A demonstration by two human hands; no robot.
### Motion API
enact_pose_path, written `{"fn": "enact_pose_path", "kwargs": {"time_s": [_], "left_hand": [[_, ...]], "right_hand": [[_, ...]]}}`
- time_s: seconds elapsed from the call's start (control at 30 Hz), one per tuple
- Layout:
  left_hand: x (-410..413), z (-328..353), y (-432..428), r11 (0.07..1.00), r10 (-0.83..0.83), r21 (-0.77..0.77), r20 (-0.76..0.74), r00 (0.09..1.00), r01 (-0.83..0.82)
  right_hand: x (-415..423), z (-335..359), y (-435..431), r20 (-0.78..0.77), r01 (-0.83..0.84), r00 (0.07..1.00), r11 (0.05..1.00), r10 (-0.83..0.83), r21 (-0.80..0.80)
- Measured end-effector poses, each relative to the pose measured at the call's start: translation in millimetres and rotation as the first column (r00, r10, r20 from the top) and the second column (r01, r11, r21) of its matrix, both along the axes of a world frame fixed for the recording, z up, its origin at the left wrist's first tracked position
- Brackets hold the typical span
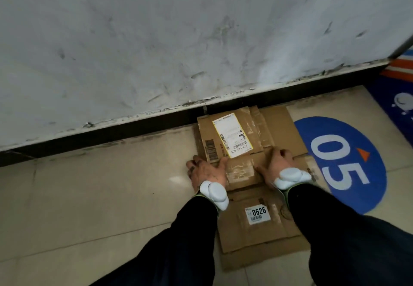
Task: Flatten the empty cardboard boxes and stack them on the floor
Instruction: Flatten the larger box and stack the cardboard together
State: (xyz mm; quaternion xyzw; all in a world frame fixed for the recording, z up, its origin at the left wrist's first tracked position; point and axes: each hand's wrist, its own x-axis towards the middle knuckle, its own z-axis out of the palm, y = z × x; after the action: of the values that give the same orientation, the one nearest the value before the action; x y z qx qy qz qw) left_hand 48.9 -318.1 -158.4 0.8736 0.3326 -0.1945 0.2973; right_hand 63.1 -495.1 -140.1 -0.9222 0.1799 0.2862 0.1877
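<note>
Cardboard boxes (pixel 241 169), flattened and stacked, brown, tape-scarred, white-labelled.

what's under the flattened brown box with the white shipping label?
A larger flattened brown cardboard box with a 0626 sticker sticks out beneath the white-labelled box toward the camera and right, on the beige tiled floor. Any layers between are covered.

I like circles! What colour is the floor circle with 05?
The circle is blue; head view.
</note>
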Motion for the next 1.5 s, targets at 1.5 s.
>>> {"fn": "enact_pose_path", "kwargs": {"time_s": [1.5], "left_hand": [[5, -59, 23, 0.838, 0.271, -0.490, -0.008, 0.962, -0.240]], "right_hand": [[-23, 3, 34, 0.162, -0.315, 0.934, 0.948, 0.318, -0.050]]}}
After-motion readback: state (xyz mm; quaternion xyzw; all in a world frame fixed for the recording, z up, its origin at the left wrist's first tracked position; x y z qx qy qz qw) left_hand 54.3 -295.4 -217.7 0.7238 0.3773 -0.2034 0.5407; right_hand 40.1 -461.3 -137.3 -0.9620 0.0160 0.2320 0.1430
